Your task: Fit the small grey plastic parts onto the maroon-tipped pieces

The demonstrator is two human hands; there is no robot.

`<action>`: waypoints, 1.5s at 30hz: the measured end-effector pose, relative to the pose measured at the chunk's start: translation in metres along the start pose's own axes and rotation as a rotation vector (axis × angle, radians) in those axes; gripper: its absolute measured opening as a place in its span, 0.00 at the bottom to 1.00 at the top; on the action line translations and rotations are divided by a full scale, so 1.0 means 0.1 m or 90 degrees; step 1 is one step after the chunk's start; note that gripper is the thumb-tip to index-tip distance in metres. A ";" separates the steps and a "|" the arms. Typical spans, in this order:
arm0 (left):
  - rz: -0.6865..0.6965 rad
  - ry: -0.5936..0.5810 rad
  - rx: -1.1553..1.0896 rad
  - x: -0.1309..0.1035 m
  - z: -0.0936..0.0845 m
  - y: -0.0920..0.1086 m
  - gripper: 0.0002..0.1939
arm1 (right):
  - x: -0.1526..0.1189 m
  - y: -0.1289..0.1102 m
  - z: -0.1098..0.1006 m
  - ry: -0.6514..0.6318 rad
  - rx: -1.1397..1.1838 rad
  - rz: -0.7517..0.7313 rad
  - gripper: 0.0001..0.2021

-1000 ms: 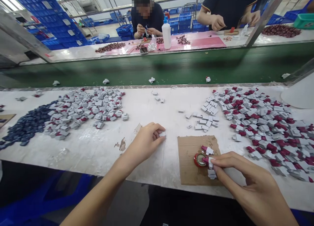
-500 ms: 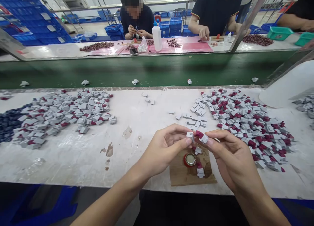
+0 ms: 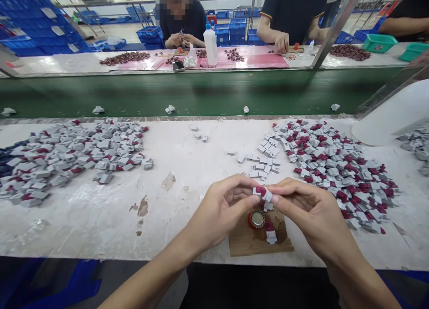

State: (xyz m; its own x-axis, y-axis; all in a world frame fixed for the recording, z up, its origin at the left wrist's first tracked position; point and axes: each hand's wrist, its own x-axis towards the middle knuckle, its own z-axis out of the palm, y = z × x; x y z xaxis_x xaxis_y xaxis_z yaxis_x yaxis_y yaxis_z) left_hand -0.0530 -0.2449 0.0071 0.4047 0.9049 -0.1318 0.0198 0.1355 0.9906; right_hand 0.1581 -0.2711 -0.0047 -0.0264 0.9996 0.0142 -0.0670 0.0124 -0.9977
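My left hand [image 3: 221, 213] pinches a small light-grey plastic block [image 3: 255, 191] between thumb and fingers. Between the thumb and forefinger of my right hand [image 3: 310, 208] is a maroon-and-grey plastic piece [image 3: 268, 195]. The two parts meet, the maroon portion lying against the grey block; how deep they fit is hidden. Below them lies a wooden board [image 3: 243, 244] with wet dark stains. On it are an upturned bottle cap [image 3: 257, 219] with a red rim, another maroon-and-grey piece [image 3: 271, 236], and one more partly covered by my fingers.
Maroon-and-grey pieces are heaped at right [image 3: 335, 166] and left [image 3: 83, 152]. Loose grey blocks [image 3: 266, 159] lie ahead of my hands. A green conveyor belt [image 3: 208, 92] carries several spaced pieces. Co-workers sit across it, near a white bottle [image 3: 211, 45]. A white container [image 3: 385, 116] stands right.
The grey block and the maroon-and-grey piece, apart before, have come together between my hands. The pieces on the conveyor belt have shifted left. My view has turned slightly.
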 end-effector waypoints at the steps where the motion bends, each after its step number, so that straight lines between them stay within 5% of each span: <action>1: 0.009 0.005 0.015 0.00 -0.01 0.01 0.06 | 0.03 -0.02 0.00 -0.004 -0.004 -0.002 0.03; 5: 0.065 0.030 0.104 0.12 -0.15 0.08 0.06 | 0.32 -0.14 0.03 -0.059 -0.092 0.006 0.05; 8: 0.097 0.067 0.211 0.38 -0.38 0.16 0.06 | 0.84 -0.24 0.13 -0.115 -0.292 0.009 0.07; 13: 0.057 0.328 0.400 1.07 -0.87 0.24 0.05 | 2.11 -0.20 0.54 0.030 -0.485 0.000 0.15; 16: 0.008 0.416 0.434 1.47 -1.12 0.23 0.06 | 2.71 -0.05 0.83 0.064 -0.537 0.044 0.17; 22: -0.093 0.481 0.502 2.05 -1.35 0.29 0.03 | 3.09 0.12 1.00 0.035 -0.511 0.054 0.19; 28: -0.140 0.420 0.564 2.46 -1.31 0.30 0.15 | 2.76 0.06 0.59 -0.017 -0.362 0.029 0.16; 33: -0.095 0.428 0.629 2.47 -1.20 0.23 0.09 | 2.17 -0.09 0.19 0.003 -0.243 0.027 0.12; 39: -0.008 0.417 0.684 1.72 -1.38 0.08 0.20 | 1.01 -0.33 -0.32 -0.014 -0.257 0.085 0.12; 45: 0.022 0.376 0.723 0.87 -1.58 -0.02 0.14 | -0.10 -0.09 -0.74 0.026 -0.414 -0.109 0.09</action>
State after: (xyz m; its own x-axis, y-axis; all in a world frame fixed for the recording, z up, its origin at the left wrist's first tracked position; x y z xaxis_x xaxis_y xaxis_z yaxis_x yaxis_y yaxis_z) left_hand -0.1624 -0.1021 -0.0122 -0.0387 0.9816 0.1871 0.9012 -0.0466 0.4309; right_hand 0.2331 -0.2789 -0.0011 -0.0300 0.9820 0.1866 0.5481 0.1723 -0.8185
